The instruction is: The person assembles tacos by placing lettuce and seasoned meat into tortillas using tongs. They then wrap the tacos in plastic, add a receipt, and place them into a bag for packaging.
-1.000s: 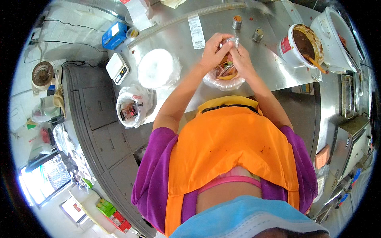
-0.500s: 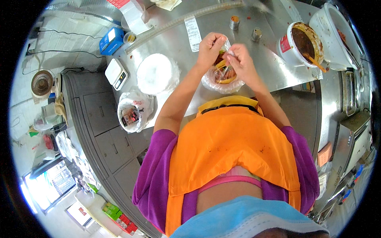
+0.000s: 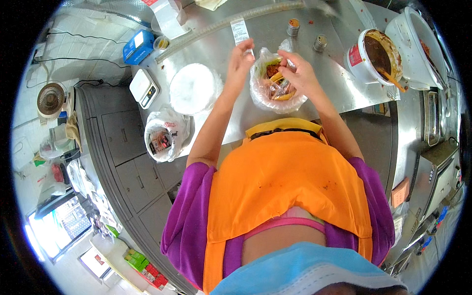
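Two hands at one bag: left hand (image 3: 239, 60) apart, right hand (image 3: 299, 76) over the food.
We see the clear bag (image 3: 278, 89), filled with food, on the steel table (image 3: 226, 129) in front of the apron (image 3: 290, 167); the left hand is loosely spread beside it, near the slip (image 3: 240, 30), with nothing visible in its grasp, while the right hand is half curled over the bag's upper right side, and we cannot tell whether it grips the film. We judge three risks: food may spill if the bag tips while its film lies loose; the thin film may tear if pulled hard against the food; and the nearer can (image 3: 320, 43) may topple if the right hand swings outward.
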A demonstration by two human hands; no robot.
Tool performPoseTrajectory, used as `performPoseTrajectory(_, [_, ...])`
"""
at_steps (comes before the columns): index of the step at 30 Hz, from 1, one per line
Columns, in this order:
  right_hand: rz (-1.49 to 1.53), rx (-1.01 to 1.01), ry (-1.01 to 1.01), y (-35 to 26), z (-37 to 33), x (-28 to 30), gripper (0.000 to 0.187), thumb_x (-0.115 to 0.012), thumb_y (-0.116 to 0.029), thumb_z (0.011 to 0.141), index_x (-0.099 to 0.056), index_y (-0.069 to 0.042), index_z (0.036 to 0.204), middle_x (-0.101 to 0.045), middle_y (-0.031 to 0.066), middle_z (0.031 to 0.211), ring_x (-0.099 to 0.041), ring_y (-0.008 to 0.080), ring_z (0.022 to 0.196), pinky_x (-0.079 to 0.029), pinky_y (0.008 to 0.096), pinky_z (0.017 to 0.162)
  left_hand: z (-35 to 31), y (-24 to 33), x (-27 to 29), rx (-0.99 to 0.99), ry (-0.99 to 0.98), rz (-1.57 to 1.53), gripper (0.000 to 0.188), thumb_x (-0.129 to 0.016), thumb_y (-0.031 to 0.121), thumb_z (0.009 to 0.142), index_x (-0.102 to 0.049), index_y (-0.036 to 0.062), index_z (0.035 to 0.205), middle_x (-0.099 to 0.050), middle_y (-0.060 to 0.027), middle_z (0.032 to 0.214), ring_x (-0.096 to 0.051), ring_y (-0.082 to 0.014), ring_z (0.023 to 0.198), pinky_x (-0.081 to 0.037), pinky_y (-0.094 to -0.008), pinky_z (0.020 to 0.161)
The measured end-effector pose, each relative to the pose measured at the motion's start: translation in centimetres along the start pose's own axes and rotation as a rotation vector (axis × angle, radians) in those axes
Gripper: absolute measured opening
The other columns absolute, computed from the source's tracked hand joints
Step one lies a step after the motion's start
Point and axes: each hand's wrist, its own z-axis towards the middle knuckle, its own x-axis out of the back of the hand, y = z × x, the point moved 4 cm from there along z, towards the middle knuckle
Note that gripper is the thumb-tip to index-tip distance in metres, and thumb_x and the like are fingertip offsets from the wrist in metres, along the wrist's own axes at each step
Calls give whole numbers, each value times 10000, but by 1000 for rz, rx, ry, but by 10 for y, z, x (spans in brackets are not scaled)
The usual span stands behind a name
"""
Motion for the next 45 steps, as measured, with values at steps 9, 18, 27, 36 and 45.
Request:
performPoseTrajectory(9, [-63,62,-19,-20,10,-7,209,-625,-140,900,-691,-57,1080,-624,80,852,-605,162,760,-482,266,710,-29,15,-22,-105,-170,295,131,-623,64,840,-691,29,946,-626,-88,938,-591,-194,830,-476,-288,726])
performPoseTrajectory(18, [222,-12,-7,4,7,-10,234,-524,-210,991,-686,-47,1033,-636,-40,874,-489,21,685,-421,185,637,-23,-40,-39,83,-370,52,258,-479,173,958,-555,15,1148,-601,-136,1031,-567,-245,1007,-435,-329,887])
performPoseTrajectory(27, [321,-182,-147,9,11,6,251,-509,-242,998,-659,-41,985,-623,-23,874,-478,19,679,-439,184,642,0,-14,-42,154,-353,-138,255,-491,179,974,-583,30,1160,-591,-52,1122,-534,-138,1044,-424,-296,922])
performPoseTrajectory(36, [744,-314,-143,17,14,9,282,-528,-263,990,-662,-24,1057,-639,18,837,-508,59,659,-446,202,625,1,9,-31,-126,-307,161,157,-600,108,918,-653,21,1037,-666,-23,934,-592,-147,870,-485,-300,792])
performPoseTrajectory(45, [-184,117,-333,-6,12,25,118,-640,-101,841,-632,-52,948,-631,24,852,-587,153,709,-489,288,663,4,17,-44,-284,-483,372,445,-646,17,644,-622,76,1085,-654,-86,925,-578,-297,952,-386,-419,967])
